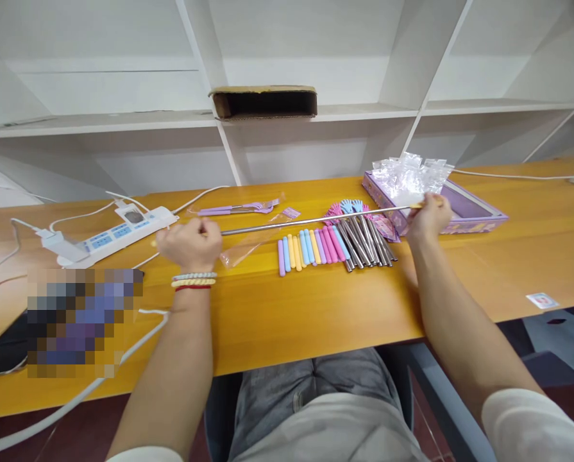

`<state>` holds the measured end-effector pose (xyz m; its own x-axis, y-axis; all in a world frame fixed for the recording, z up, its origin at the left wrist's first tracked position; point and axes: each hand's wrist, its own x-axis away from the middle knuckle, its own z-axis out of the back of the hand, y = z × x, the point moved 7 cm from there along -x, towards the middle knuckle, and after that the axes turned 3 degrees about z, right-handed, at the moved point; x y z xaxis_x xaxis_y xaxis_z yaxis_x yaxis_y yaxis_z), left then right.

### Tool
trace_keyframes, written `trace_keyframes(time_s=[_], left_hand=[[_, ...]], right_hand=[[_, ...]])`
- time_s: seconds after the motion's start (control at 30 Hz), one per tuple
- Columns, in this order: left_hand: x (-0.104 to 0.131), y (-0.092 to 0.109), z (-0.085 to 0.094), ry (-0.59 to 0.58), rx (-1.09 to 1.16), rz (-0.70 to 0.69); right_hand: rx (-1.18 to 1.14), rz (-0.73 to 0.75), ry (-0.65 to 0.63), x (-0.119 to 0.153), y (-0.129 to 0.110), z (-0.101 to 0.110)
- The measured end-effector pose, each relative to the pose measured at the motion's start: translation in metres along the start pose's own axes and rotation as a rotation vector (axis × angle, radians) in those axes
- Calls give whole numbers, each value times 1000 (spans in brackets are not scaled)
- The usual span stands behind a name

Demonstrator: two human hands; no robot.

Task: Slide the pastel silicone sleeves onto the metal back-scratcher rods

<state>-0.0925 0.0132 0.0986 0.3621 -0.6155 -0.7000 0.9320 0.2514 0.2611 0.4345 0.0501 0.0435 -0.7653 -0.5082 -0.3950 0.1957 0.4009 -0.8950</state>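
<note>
A long thin metal rod [306, 222] stretches above the table between my two hands. My left hand [190, 245] is a fist round its left end, where a bit of yellow shows. At the right end my right hand [430, 218] pinches a yellow part of the rod. Below it lie a row of pastel handles [310, 249] in purple, blue, yellow and pink, and a fan of metal tubes [366, 242] with pink and blue hand-shaped heads [351, 207] behind them.
A purple box [479, 221] holding clear plastic bags [409, 176] stands at the right. Bagged purple sticks [238, 209] lie behind the rod. At the left are a white power strip [118, 239], cables and a blurred-out object [84, 321]. A cardboard box [266, 102] sits on the shelf.
</note>
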Motion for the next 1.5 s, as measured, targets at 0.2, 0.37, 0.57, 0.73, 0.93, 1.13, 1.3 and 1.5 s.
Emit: trace_keyframes(time_s=[0.2, 0.37, 0.57, 0.73, 0.93, 1.13, 1.3, 1.5], left_hand=[[35, 66, 1, -232, -17, -80], [54, 87, 2, -394, -55, -145], [88, 124, 0, -494, 119, -307], [98, 134, 4, -493, 189, -360], [97, 139, 10, -512, 338, -434], [97, 134, -1, -526, 493, -522], [85, 120, -13, -554, 485, -482], [103, 136, -7, -503, 525, -620]], right_hand=[[-28, -132, -337, 79, -14, -61], [-53, -37, -594, 122, -30, -83], [-249, -55, -908, 184, -57, -104], [-330, -93, -963, 202, -64, -108], [-352, -183, -939, 191, -55, -108], [-333, -192, -767, 165, -47, -101], [-433, -249, -606, 139, -39, -93], [-433, -336, -940, 174, -45, -104]])
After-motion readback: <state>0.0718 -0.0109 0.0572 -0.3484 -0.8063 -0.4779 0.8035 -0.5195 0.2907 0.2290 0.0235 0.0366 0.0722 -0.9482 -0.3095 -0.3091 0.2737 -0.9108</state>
